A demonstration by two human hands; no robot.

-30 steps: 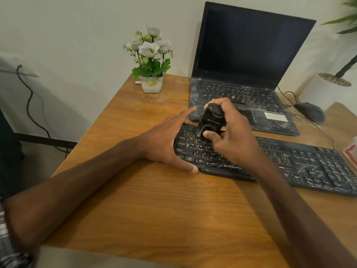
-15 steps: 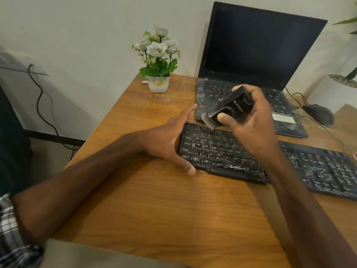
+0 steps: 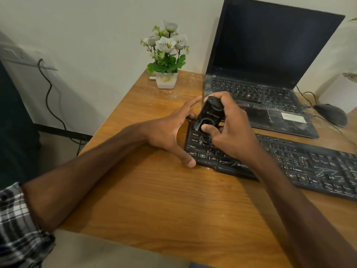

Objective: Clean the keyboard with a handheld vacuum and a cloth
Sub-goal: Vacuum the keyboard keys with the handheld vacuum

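A black dusty keyboard lies across the wooden desk. My right hand grips a small black handheld vacuum, held upright with its lower end down on the keyboard's top left keys. My left hand clasps the keyboard's left end, thumb on the front corner and fingers at the back edge. No cloth is visible.
An open dusty laptop stands behind the keyboard. A small white pot of white flowers sits at the desk's back left. A black mouse with its cable lies at the right. The desk's left edge drops to a floor with a cable.
The vacuum was lifted and tilted over the laptop edge half a second ago; now it is back down, upright on the keyboard's left keys. My left hand stays on the keyboard's end.
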